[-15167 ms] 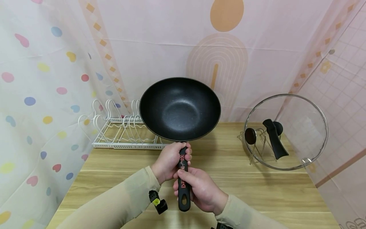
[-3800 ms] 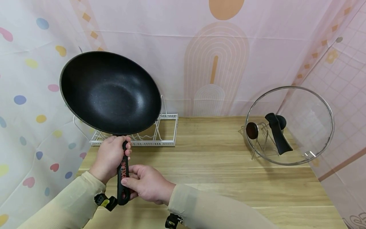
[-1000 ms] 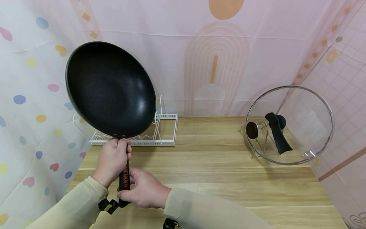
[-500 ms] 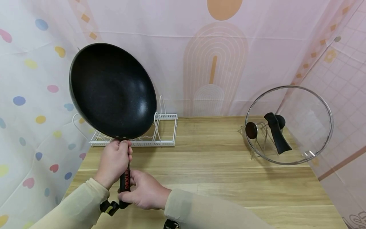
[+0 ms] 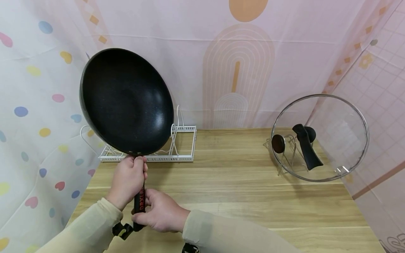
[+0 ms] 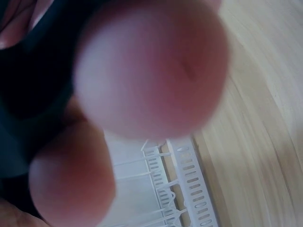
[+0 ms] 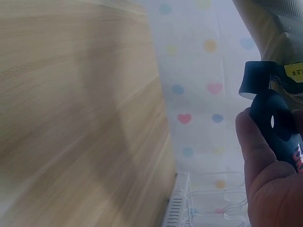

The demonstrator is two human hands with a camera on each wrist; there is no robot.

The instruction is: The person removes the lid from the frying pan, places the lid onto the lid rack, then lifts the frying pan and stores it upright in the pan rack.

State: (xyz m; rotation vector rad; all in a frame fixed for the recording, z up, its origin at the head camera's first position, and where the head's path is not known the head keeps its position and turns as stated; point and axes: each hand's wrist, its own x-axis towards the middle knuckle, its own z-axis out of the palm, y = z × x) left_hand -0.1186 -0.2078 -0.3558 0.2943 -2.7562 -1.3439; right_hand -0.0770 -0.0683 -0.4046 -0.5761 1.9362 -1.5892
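A black wok [image 5: 126, 102] is tilted up over the white wire dish rack [image 5: 171, 159] in the head view, its dark inside facing me. My left hand [image 5: 128, 179] grips the handle close to the bowl. Lower down, my right hand [image 5: 164, 211] holds the handle's end between thumb and fingers. Red lettering shows on the handle [image 5: 139, 202] between the hands. The right wrist view shows the holed handle end [image 7: 274, 118] in the right hand's grasp. Blurred left fingertips [image 6: 151, 71] fill much of the left wrist view. The wok hides most of the rack, so contact cannot be told.
A glass lid [image 5: 338, 140] with a black handle [image 5: 307, 147] leans in a small wire stand [image 5: 292, 154] at the right. Wood-grain tabletop [image 5: 234, 182] lies between the rack and the lid. Patterned curtains [image 5: 177, 31] stand behind and at the left.
Over fifteen seconds the wok has moved left from the middle to above the rack and tilted steeper. In the last second it has shifted slightly right and down, both hands still holding it.
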